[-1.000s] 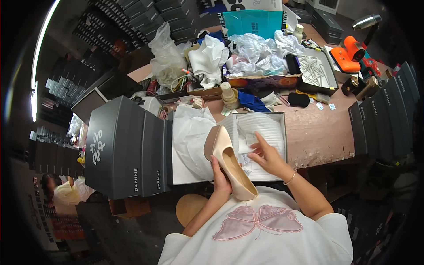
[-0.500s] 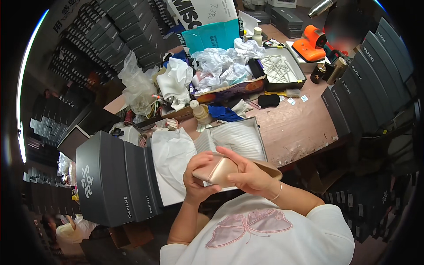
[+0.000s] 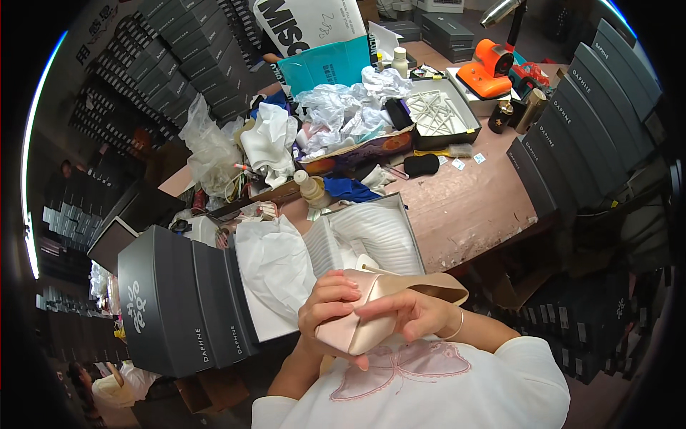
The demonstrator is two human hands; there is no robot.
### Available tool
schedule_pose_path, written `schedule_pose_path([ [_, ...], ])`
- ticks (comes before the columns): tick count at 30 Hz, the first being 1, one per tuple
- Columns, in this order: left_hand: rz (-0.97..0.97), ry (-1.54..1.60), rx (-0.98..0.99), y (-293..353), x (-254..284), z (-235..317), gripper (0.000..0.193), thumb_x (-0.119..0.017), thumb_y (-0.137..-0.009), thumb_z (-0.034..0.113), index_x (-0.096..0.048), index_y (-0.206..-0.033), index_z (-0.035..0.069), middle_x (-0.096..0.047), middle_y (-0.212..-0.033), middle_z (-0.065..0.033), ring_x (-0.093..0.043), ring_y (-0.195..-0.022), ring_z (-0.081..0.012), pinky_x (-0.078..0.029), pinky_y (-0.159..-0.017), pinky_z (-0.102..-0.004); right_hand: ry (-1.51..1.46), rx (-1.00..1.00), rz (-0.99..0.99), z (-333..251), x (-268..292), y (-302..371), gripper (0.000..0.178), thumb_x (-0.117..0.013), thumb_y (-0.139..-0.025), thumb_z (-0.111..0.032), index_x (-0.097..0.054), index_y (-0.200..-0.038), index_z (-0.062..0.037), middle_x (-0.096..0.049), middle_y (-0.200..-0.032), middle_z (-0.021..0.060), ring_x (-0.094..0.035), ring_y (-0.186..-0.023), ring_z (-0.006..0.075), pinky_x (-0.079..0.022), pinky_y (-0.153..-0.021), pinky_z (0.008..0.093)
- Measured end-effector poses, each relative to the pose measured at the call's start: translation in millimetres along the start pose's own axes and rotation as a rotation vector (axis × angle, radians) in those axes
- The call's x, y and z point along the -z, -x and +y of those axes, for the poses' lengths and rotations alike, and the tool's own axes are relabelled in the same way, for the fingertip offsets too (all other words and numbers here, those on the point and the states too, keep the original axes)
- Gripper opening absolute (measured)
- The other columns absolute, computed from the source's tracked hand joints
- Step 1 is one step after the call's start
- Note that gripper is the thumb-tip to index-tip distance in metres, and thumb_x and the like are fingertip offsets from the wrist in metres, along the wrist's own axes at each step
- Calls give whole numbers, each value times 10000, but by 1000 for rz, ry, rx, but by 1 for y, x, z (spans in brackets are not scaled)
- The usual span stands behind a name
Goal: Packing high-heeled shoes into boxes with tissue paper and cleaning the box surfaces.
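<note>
A champagne-coloured satin shoe with a squared toe is in both hands, in front of my chest. Its open heel end points right, toward my wrist with a thin bangle. My left hand wraps round the toe end from the left, thumb below. Across the top of the toe lies the index finger of my right hand, the other fingers curled against the shoe's side. Just beyond is an open shoebox with white ribbed padding. White tissue paper lies left of it.
Dark shoeboxes stand at the left, and more boxes stack at the right. Behind are a carton of crumpled paper, a box of white sticks, a squat bottle, a black pad and an orange tool.
The shoe has come lower and closer to my chest, showing more of its toe. My left fingers have moved onto its top, and my right index finger now stretches across the toe.
</note>
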State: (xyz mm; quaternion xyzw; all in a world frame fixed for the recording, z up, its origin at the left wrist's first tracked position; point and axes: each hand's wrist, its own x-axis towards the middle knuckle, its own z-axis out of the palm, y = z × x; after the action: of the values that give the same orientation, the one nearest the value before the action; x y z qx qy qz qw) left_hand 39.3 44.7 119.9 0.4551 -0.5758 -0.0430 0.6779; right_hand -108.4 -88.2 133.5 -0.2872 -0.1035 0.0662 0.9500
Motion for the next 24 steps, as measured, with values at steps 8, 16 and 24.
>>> schedule_pose_path([
  [8, 128, 8, 74, 0, 0, -17, 835, -760, -559, 715, -527, -972, 28, -607, -939, -136, -594, -907, -282, -448, -900, -480, 333, 29, 58, -6, 5, -12, 660, -621, -913, -197, -301, -1476, -69, -392, -1434, 57, -366, -1301, 146, -317, -1053, 290],
  [16, 206, 376, 917, -3, 67, -61, 657, -745, -723, 578, -578, -1006, 8, -635, -906, -74, -628, -809, -145, -524, -719, -283, 1695, 120, 67, -44, 25, 6, 481, -561, -938, -315, -494, -1356, -86, -364, -1429, 232, -333, -1330, 407, -319, -1058, 445],
  [24, 186, 587, 1313, 33, 37, -104, 523, -597, -889, 513, -579, -1053, 17, -626, -940, -73, -625, -829, -152, -529, -728, -298, 1768, -82, 232, 32, 93, -19, 456, -454, -927, -367, -559, -1239, -51, -24, -1530, 291, -32, -1418, 462, -114, -1091, 624],
])
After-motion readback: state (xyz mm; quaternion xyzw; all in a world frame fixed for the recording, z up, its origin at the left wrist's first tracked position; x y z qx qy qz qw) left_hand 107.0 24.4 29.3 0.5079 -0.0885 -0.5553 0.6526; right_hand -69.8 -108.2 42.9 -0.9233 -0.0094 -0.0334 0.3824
